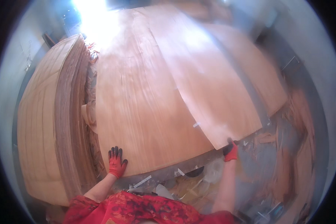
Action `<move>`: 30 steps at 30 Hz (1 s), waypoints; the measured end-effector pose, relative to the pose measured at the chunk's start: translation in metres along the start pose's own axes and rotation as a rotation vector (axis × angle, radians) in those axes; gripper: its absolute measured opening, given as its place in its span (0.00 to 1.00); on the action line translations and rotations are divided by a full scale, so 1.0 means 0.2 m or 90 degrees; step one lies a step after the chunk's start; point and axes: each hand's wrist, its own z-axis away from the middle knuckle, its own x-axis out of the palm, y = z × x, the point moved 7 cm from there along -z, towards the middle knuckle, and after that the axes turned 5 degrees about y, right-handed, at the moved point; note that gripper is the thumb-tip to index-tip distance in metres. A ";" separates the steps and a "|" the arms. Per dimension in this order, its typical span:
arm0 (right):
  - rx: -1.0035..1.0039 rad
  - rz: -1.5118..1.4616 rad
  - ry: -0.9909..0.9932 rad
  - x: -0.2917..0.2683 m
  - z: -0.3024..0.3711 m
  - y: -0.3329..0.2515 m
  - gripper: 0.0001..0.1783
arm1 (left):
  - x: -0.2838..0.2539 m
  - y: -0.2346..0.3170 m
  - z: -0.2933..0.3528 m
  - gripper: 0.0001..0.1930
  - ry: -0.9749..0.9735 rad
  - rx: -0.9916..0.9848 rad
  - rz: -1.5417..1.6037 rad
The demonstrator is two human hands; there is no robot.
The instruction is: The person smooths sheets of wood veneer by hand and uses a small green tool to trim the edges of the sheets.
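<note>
Here, left hand [117, 164] rests flat on left wood sheet [145, 112], fingers spread, gripping nothing; right hand [230, 150], fingers curled closed on near edge of right sheet [212, 93], alongside. Light, level grip best: thin edge could split.

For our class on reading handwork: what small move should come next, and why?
Probably a slight shift of the narrower wood sheet with the right hand, to adjust how it meets the wide wood sheet. That hand seems to grip its near edge beside the adjoining corner, while the left hand lies spread on the wide sheet, placed to steady it.
</note>
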 end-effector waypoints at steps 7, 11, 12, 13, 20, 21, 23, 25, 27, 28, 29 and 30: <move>-0.148 0.237 0.008 0.09 -0.01 -0.71 0.04 | -0.08 0.00 0.09 0.38 -0.027 0.021 0.014; -0.280 0.205 0.004 0.69 0.14 -1.11 0.07 | -0.04 0.00 0.00 0.36 0.033 0.021 -0.021; -0.307 0.204 -0.003 0.72 0.17 -1.16 0.07 | -0.02 0.01 -0.03 0.38 0.008 0.012 -0.020; -0.334 0.203 -0.015 0.72 0.18 -1.17 0.07 | -0.02 0.00 -0.03 0.38 0.012 0.007 -0.022; -0.275 0.091 0.098 -0.18 -0.20 -0.52 0.15 | 0.12 0.08 -0.13 0.38 0.027 0.024 -0.018; -0.283 0.154 0.165 -0.23 -0.27 -0.46 0.15 | 0.14 0.09 -0.14 0.38 0.028 0.020 -0.021; -0.275 0.067 0.201 -0.28 -0.34 -0.31 0.14 | 0.16 0.08 -0.12 0.38 0.018 0.016 -0.034; -0.280 0.110 0.215 -0.33 -0.41 -0.32 0.17 | 0.21 0.12 -0.17 0.38 0.021 0.025 -0.027; -0.306 0.133 0.235 -0.35 -0.43 -0.34 0.18 | 0.26 0.16 -0.21 0.38 0.021 0.033 -0.025; -0.265 0.114 0.250 -0.27 -0.42 -0.25 0.17 | 0.25 0.12 -0.18 0.39 0.018 0.016 -0.044; -0.231 0.097 0.267 -0.20 -0.38 -0.21 0.16 | 0.21 0.11 -0.15 0.39 0.014 0.003 -0.055; -0.245 0.099 0.260 -0.23 -0.39 -0.24 0.17 | 0.22 0.15 -0.16 0.39 0.015 0.009 -0.048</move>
